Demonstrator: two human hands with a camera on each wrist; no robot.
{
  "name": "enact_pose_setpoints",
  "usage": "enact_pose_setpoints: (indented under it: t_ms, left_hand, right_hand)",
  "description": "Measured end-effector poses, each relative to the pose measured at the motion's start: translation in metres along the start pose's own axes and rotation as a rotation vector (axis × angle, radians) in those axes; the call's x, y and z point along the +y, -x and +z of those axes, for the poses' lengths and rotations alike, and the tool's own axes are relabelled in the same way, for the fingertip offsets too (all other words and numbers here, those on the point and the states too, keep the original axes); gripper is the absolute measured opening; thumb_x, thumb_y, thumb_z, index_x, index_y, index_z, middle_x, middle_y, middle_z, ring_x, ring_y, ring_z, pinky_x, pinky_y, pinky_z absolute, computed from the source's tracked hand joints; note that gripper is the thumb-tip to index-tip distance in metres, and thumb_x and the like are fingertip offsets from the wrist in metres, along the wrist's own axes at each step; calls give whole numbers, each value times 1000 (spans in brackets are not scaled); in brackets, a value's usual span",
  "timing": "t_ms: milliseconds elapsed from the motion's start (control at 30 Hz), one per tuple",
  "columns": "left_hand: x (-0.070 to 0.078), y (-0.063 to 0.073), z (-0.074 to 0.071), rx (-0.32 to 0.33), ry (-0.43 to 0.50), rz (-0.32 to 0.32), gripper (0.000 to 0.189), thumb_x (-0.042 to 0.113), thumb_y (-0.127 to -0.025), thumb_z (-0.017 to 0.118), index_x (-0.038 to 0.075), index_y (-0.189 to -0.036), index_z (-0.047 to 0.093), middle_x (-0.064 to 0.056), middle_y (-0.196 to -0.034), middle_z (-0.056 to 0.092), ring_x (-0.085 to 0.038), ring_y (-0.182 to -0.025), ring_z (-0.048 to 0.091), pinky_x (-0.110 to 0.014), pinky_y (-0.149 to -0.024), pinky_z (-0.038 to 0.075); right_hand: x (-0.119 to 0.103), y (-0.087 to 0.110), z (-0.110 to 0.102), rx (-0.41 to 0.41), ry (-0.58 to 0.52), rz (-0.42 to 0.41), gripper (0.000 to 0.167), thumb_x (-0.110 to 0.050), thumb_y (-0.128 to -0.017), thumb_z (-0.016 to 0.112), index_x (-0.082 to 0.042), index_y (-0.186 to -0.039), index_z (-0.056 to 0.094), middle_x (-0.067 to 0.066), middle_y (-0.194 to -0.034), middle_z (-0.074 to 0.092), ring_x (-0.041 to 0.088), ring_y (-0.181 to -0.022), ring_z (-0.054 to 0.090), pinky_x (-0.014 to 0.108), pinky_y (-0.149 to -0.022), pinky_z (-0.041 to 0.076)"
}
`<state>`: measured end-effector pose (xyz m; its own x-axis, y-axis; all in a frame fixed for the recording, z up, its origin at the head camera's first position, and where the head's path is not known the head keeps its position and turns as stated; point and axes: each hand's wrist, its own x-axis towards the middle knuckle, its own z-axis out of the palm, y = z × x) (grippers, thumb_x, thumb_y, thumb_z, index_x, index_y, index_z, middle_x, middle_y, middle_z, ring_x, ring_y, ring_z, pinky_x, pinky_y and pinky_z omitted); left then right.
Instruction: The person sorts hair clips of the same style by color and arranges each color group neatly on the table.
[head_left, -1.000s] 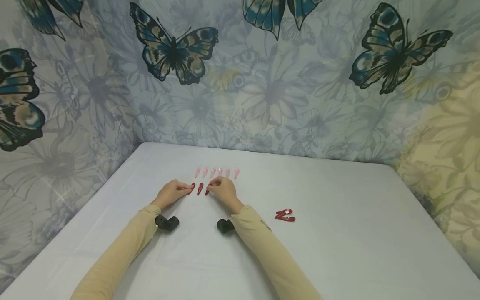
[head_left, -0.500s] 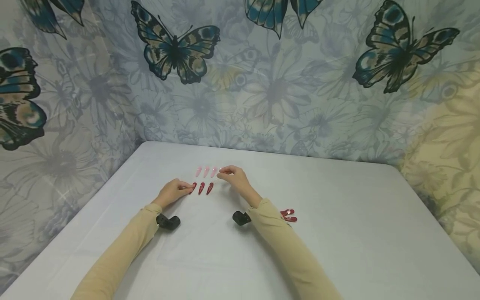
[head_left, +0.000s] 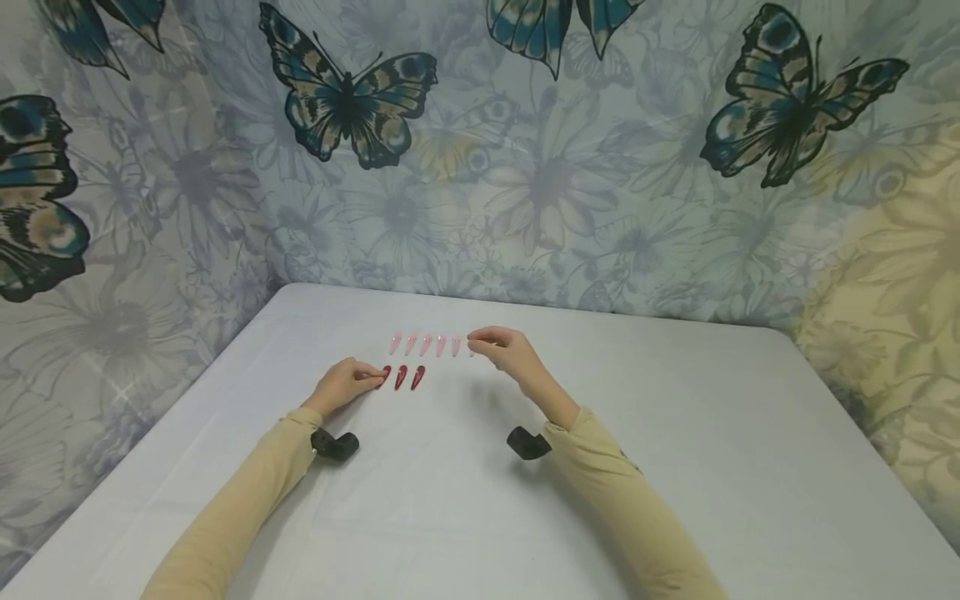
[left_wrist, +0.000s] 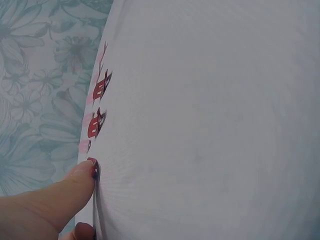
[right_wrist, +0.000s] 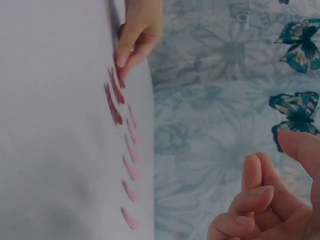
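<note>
- Hairclip (head_left: pixel 386 372), red, is pinched in left hand (head_left: pixel 341 389)
- Two red hairclips (head_left: pixel 401 377) are laid right of that pinch
- Right hand (head_left: pixel 507 350) is held unclasped near pink hairclips (head_left: pixel 426 345)

Right grip (head_left: pixel 506 346) now away from third red clip (head_left: pixel 418 377)

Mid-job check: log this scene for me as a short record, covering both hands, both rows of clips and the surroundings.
red row: three clips, nearer the person
pink row: six clips, beyond the red row
left hand: pinches the leftmost red clip
right hand: raised near the pink row's right end, holds nothing
table: white
wall: butterfly and flower print
</note>
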<state>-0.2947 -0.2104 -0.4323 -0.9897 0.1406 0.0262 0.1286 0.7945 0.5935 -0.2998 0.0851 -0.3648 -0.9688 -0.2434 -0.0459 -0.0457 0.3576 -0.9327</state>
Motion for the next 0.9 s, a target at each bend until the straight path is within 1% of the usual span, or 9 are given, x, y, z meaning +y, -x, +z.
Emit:
enact_pose_setpoints:
  t_ms: [100, 200, 267, 367, 467, 633, 700, 767, 900]
  left_hand:
    - [0, 0, 0, 9, 4, -1, 23, 17, -92, 67, 1, -108, 73, -18, -95, 65, -26, -86, 58, -40, -78, 46]
    - [0, 1, 0, 15, 12, -2, 23, 17, -91, 67, 0, -106, 73, -19, -96, 65, -25, -85, 56, -38, -77, 45]
    - [-1, 2, 1, 17, 17, -4, 22, 16, -91, 68, 0, -104, 74, -18, -96, 65, -24, -83, 55, -36, -75, 44]
    - [-1, 2, 1, 16, 24, -11, 22, 16, -91, 68, 0, -104, 74, -18, -96, 66, -23, -83, 55, -34, -75, 43]
    - [0, 2, 1, 21, 24, -13, 22, 16, -90, 68, 0, -104, 74, -19, -97, 66, -24, -84, 55, -36, -76, 44]
    - [0, 0, 0, 23, 20, 0, 22, 17, -90, 68, 0, -104, 74, -19, -97, 66, -24, -84, 56, -38, -77, 44]
    - [0, 0, 1, 22, 15, 3, 21, 18, -90, 68, 1, -102, 74, -17, -93, 66, -23, -82, 55, -36, -75, 43]
    - [-1, 0, 1, 22, 2, 23, 18, 17, -90, 68, 1, -98, 74, -15, -86, 63, -21, -77, 51, -33, -71, 41]
    - [-3, -2, 3, 28, -19, 49, 14, 16, -90, 68, 3, -92, 72, -9, -77, 56, -18, -71, 45, -29, -65, 35]
  right_hand:
    - [-3, 9, -9, -6, -31, -16, 34, -25, -94, 61, -5, -122, 65, 0, -95, 62, 14, -80, 44, 30, -76, 41]
    - [-5, 19, -18, -10, -74, -22, 36, -26, -94, 61, -5, -124, 64, -6, -90, 53, 14, -80, 41, 28, -74, 39]
    - [-6, 26, -23, -10, -100, -24, 36, -25, -94, 61, -5, -124, 63, -5, -93, 54, 15, -82, 42, 28, -76, 40]
    - [-6, 37, -30, -8, -88, -43, 36, -25, -94, 61, -5, -124, 63, -4, -99, 58, 16, -83, 42, 29, -77, 41]
    - [-3, 46, -38, -2, -71, -45, 35, -26, -95, 60, -5, -123, 62, -3, -100, 59, 16, -83, 44, 29, -78, 41]
    - [5, 62, -51, 24, -119, -32, 30, -24, -96, 60, -5, -119, 62, -7, -93, 57, 13, -79, 44, 26, -73, 40]
    - [9, 69, -56, 49, -132, -45, 26, -22, -95, 61, -5, -115, 63, -9, -92, 57, 12, -75, 43, 26, -70, 39]
    - [12, 75, -62, 81, -128, -60, 21, -21, -95, 61, -9, -111, 64, -11, -92, 58, 11, -74, 43, 26, -70, 39]
    - [19, 85, -73, 121, -89, -85, 12, -21, -95, 62, -13, -104, 65, -13, -89, 59, 9, -70, 42, 25, -67, 39]
